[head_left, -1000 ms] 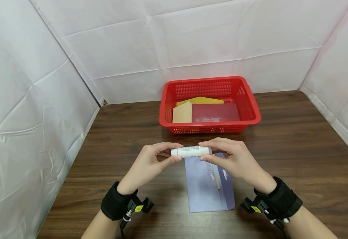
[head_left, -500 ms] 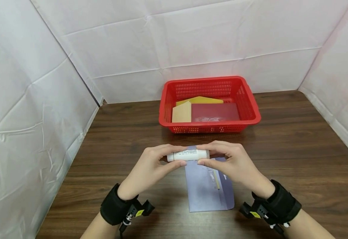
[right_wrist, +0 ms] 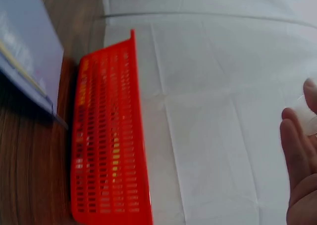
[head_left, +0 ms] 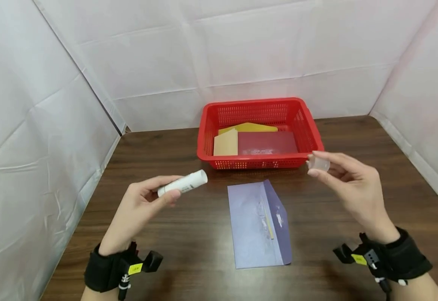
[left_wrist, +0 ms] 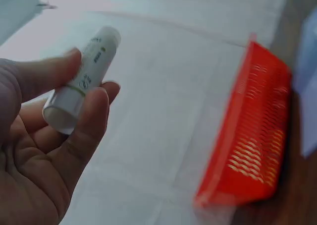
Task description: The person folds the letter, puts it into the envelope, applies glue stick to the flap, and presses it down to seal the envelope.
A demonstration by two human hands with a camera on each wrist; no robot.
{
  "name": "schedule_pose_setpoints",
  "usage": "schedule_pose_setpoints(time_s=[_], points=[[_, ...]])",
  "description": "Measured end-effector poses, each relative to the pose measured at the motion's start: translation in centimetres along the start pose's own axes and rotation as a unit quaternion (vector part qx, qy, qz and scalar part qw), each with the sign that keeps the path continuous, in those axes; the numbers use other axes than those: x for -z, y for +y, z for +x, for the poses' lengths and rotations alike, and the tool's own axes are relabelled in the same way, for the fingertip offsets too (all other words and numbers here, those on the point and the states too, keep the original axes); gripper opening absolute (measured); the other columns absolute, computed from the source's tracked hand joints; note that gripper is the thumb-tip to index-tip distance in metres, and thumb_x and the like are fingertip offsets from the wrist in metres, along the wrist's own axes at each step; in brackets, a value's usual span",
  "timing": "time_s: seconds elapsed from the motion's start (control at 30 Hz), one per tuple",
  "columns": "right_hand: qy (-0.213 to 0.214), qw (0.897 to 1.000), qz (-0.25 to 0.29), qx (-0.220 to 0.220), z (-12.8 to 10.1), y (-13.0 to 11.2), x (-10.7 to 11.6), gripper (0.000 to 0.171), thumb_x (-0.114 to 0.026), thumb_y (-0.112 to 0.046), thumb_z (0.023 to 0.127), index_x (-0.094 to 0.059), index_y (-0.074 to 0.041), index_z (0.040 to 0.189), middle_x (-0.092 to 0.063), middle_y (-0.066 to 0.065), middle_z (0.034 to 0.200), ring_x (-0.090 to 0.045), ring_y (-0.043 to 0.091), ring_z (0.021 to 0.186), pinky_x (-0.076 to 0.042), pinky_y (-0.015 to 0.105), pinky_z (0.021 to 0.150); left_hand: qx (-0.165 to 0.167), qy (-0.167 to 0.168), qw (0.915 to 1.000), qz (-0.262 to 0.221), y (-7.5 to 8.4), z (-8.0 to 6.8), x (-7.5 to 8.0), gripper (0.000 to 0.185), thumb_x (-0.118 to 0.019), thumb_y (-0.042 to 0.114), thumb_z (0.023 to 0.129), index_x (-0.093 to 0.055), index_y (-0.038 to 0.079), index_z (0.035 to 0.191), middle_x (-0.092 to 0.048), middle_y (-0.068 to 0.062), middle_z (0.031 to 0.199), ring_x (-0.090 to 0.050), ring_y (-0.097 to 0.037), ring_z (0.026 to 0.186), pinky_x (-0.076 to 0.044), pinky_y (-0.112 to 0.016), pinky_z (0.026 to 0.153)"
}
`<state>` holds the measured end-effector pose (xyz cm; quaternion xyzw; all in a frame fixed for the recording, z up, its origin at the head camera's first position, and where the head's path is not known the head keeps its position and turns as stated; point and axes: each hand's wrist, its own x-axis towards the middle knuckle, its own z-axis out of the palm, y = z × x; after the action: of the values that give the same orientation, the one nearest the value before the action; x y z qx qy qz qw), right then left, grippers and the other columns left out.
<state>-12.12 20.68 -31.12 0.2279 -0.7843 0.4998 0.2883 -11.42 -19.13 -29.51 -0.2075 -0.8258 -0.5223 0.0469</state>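
My left hand point(head_left: 143, 200) grips a white glue stick tube point(head_left: 183, 183) between thumb and fingers, its uncapped end pointing up and right; the left wrist view shows the same tube point(left_wrist: 81, 79) pinched in that hand point(left_wrist: 54, 136). My right hand point(head_left: 339, 175) pinches the small translucent cap point(head_left: 318, 163) at its fingertips, held up in front of the basket's right corner; the cap point(right_wrist: 306, 111) barely shows at the edge of the right wrist view. A lilac envelope point(head_left: 258, 223) with its flap open lies flat on the table between the two hands.
A red plastic basket point(head_left: 318, 144) stands at the back of the dark wooden table point(head_left: 373, 200), holding a tan envelope point(head_left: 226, 144), a yellow one point(head_left: 250, 126) and a dark red one point(head_left: 267, 143). White cloth walls point(head_left: 45, 125) close in the left, back and right.
The two hands held the capped tube together over the envelope. Now they have drawn apart: the left carries the tube leftward, the right carries the cap off to the right.
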Motion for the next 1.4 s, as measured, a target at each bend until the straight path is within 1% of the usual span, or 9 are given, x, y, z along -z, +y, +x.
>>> schedule_pose_setpoints(time_s=[0.13, 0.27, 0.4, 0.5, 0.63, 0.77, 0.87, 1.07, 1.4], points=[[-0.055, 0.995, -0.063, -0.048, -0.2, 2.5, 1.0, 0.056, -0.083, 0.008, 0.077, -0.070, -0.010, 0.128, -0.069, -0.002, 0.103, -0.058, 0.007, 0.076, -0.048, 0.008, 0.069, 0.009, -0.013, 0.9998, -0.014, 0.2, 0.3, 0.5, 0.027, -0.072, 0.020, 0.096, -0.072, 0.019, 0.123, -0.069, -0.004, 0.095, -0.066, -0.022, 0.078, -0.057, -0.031, 0.068], [-0.119, 0.979, -0.126, -0.109, -1.2, 4.8, 0.6, 0.048, -0.083, -0.010, 0.084, -0.069, -0.019, 0.129, -0.069, -0.004, 0.109, -0.063, 0.005, 0.088, -0.050, 0.009, 0.080, 0.013, -0.004, 0.9998, -0.014, 0.2, 0.6, 0.2, 0.025, -0.072, 0.021, 0.096, -0.072, 0.021, 0.121, -0.068, -0.005, 0.091, -0.065, -0.022, 0.076, -0.054, -0.029, 0.065], [-0.186, 0.955, -0.189, -0.135, -1.9, 6.7, 0.4, 0.040, -0.077, -0.009, 0.089, -0.068, -0.009, 0.129, -0.067, 0.001, 0.106, -0.067, 0.016, 0.092, -0.058, 0.030, 0.081, 0.016, 0.014, 0.9992, -0.033, 0.0, 0.7, 0.2, 0.024, -0.069, 0.020, 0.098, -0.070, 0.015, 0.122, -0.066, -0.008, 0.093, -0.063, -0.024, 0.081, -0.052, -0.027, 0.066], [-0.230, 0.937, -0.223, -0.140, -2.2, 7.8, 0.4, 0.039, -0.072, -0.005, 0.089, -0.065, 0.003, 0.127, -0.065, 0.009, 0.099, -0.067, 0.024, 0.087, -0.057, 0.043, 0.073, 0.021, 0.024, 0.9964, -0.078, -0.3, 0.8, 0.1, 0.026, -0.066, 0.016, 0.100, -0.068, 0.008, 0.124, -0.065, -0.011, 0.101, -0.064, -0.025, 0.085, -0.055, -0.029, 0.076], [-0.279, 0.911, -0.255, -0.167, -2.6, 8.8, 0.0, 0.039, -0.070, -0.006, 0.088, -0.064, 0.011, 0.124, -0.066, 0.018, 0.101, -0.065, 0.026, 0.083, -0.054, 0.042, 0.067, 0.020, 0.049, 0.9867, -0.154, -0.6, 1.0, -0.1, 0.025, -0.063, 0.010, 0.101, -0.065, 0.001, 0.124, -0.065, -0.013, 0.105, -0.065, -0.024, 0.086, -0.056, -0.032, 0.082], [-0.311, 0.892, -0.281, -0.167, -3.3, 9.4, -0.7, 0.037, -0.070, -0.003, 0.086, -0.065, 0.014, 0.119, -0.066, 0.026, 0.106, -0.066, 0.035, 0.090, -0.055, 0.050, 0.073, 0.013, 0.069, 0.9766, -0.204, -0.7, 1.1, -0.4, 0.023, -0.062, 0.007, 0.101, -0.064, 0.000, 0.122, -0.066, -0.011, 0.104, -0.064, -0.021, 0.085, -0.056, -0.031, 0.081], [-0.319, 0.888, -0.292, -0.156, -3.7, 9.7, -1.1, 0.035, -0.071, -0.001, 0.084, -0.066, 0.015, 0.114, -0.066, 0.024, 0.099, -0.066, 0.037, 0.090, -0.055, 0.053, 0.076, 0.015, 0.069, 0.9739, -0.216, -0.7, 1.2, -0.7, 0.022, -0.061, 0.006, 0.101, -0.064, 0.000, 0.122, -0.067, -0.009, 0.105, -0.064, -0.020, 0.085, -0.055, -0.032, 0.082], [-0.322, 0.884, -0.307, -0.141, -4.3, 9.9, -1.5, 0.037, -0.071, 0.001, 0.081, -0.065, 0.017, 0.114, -0.059, 0.017, 0.087, -0.057, 0.026, 0.075, -0.052, 0.044, 0.066, 0.034, 0.057, 0.9721, -0.225, -0.5, 1.1, -1.2, 0.025, -0.061, 0.008, 0.101, -0.062, 0.000, 0.125, -0.067, -0.010, 0.110, -0.066, -0.021, 0.090, -0.054, -0.035, 0.089], [-0.315, 0.882, -0.320, -0.142, -4.9, 9.5, -2.1, 0.043, -0.071, 0.001, 0.083, -0.062, 0.018, 0.122, -0.054, 0.016, 0.087, -0.046, 0.018, 0.065, -0.042, 0.033, 0.059, 0.037, 0.029, 0.9579, -0.283, -0.4, 1.2, -1.5, 0.023, -0.054, 0.012, 0.105, -0.060, 0.004, 0.126, -0.069, -0.012, 0.118, -0.066, -0.027, 0.108, -0.051, -0.039, 0.098]])
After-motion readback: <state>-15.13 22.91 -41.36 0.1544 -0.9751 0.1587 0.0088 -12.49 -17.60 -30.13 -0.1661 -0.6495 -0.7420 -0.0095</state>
